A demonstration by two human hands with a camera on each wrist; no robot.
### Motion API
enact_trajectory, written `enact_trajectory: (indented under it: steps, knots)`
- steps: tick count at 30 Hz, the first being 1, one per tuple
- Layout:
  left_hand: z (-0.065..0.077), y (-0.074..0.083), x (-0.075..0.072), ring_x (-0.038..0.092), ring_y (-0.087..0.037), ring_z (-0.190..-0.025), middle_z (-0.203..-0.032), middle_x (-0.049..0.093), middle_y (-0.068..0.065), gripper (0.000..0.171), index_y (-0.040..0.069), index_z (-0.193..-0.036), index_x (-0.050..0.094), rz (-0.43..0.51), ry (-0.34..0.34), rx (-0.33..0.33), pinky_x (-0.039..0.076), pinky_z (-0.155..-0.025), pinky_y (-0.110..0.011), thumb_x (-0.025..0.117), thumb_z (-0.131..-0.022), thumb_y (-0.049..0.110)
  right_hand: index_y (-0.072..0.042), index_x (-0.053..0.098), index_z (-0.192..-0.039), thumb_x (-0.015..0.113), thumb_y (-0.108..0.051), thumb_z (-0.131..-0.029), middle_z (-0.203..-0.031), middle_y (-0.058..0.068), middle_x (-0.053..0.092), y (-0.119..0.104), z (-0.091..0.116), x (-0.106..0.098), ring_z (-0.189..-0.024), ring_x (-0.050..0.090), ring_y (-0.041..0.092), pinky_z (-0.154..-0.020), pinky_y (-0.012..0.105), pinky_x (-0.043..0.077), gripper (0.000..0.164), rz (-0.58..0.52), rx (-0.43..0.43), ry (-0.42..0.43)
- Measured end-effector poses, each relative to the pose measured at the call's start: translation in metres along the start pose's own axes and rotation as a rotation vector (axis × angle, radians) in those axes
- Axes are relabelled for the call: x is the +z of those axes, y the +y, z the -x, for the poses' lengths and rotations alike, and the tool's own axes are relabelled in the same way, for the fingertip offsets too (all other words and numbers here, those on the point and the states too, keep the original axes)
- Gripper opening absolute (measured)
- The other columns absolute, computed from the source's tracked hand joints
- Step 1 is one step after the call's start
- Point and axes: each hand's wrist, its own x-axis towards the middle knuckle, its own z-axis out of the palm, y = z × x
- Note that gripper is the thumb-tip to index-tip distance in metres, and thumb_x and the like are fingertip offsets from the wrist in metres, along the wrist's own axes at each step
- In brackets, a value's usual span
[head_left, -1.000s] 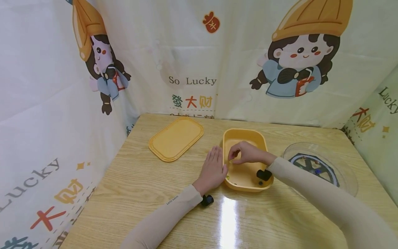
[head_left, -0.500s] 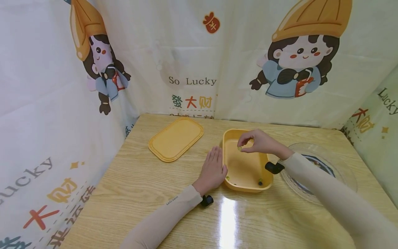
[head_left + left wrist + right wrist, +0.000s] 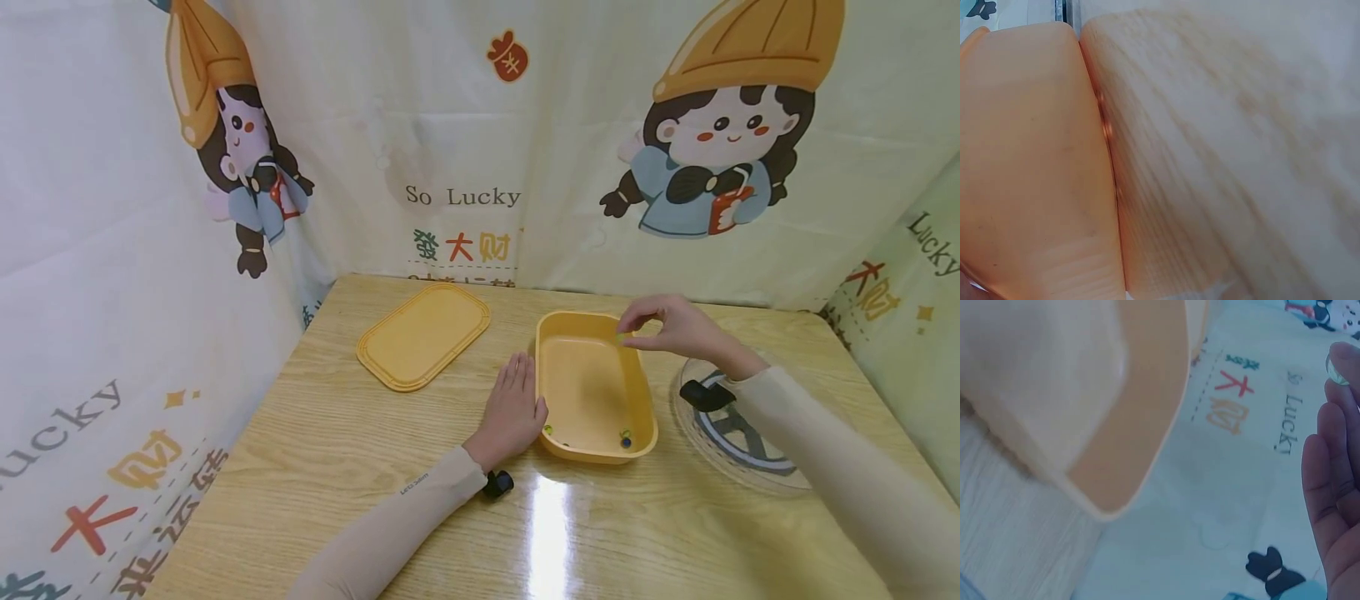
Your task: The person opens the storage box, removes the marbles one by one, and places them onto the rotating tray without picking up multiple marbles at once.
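My right hand (image 3: 678, 329) is raised over the back right rim of the yellow plastic bin (image 3: 585, 375). Between thumb and fingertip it pinches a small clear marble with green inside (image 3: 1337, 372). The left hand (image 3: 508, 417) lies flat on the table, fingers straight, its side along the bin's left wall (image 3: 1029, 156). Inside the bin, several small marbles sit near the front: a yellow-green marble (image 3: 548, 430) in the left corner and a dark blue marble (image 3: 626, 442) with a yellowish one beside it on the right.
A flat yellow lid (image 3: 423, 337) lies on the wooden table (image 3: 360, 467) at the back left. To the right stands a clear round dish (image 3: 697, 433) with a dark spoked wheel shape inside, partly covered by my right forearm. A printed curtain (image 3: 465, 125) hangs behind.
My right hand has risen from inside the bin with the pinched marble and moved rightward to the back right rim. The left hand and the bin stay in place.
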Motion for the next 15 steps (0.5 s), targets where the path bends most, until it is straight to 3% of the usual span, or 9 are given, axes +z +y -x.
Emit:
enact_trajectory:
  steps: [6,15]
  knots:
    - [0.0,0.0,-0.001,0.01,-0.031,-0.147,-0.156,0.016,-0.022,0.061,-0.004,-0.149,0.014,0.005,0.007,0.005,0.014,-0.119,-0.043,0.033,-0.099,0.027,-0.011,0.071,-0.085,0.076,-0.007,-0.076,-0.084,0.001,0.068,0.008,0.02,-0.015,-0.076,0.057,0.0,-0.072,0.011,0.048,0.011,0.015,0.046,0.062]
    - [0.0,0.0,-0.001,0.012,-0.031,-0.146,-0.155,0.017,-0.022,0.061,-0.004,-0.149,0.015,0.0,0.017,0.007,0.015,-0.119,-0.043,0.033,-0.099,0.027,-0.008,0.071,-0.086,0.075,-0.008,-0.078,-0.081,-0.006,0.067,0.03,0.051,-0.03,-0.071,0.057,-0.003,-0.068,0.007,0.044,0.009,0.031,0.129,0.118]
